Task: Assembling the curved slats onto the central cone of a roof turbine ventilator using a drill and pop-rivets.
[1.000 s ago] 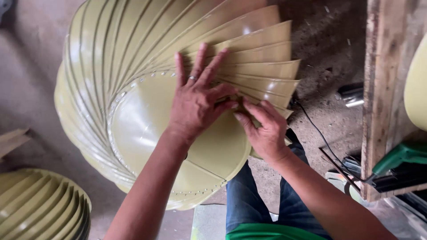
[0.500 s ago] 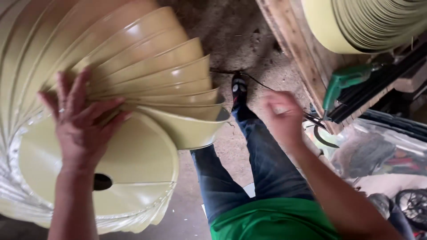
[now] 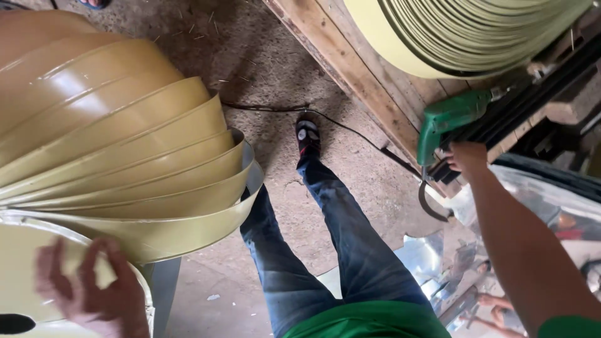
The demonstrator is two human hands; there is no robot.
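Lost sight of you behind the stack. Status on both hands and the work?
Left hand spread flat on the yellow vane assembly. Right hand at the green drill on the wooden bench, grip unclear. Cord trails across the floor by the foot.

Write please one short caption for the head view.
Left hand rests on the yellow vaned disc; right hand reaches the green power drill.

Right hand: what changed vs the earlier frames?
The right hand left the fanned yellow blades, swung out to the right and now reaches the handle of the green power drill by the wooden bench; whether it grips is unclear. The left hand stayed pressed on the yellow disc, and the person remains seated.
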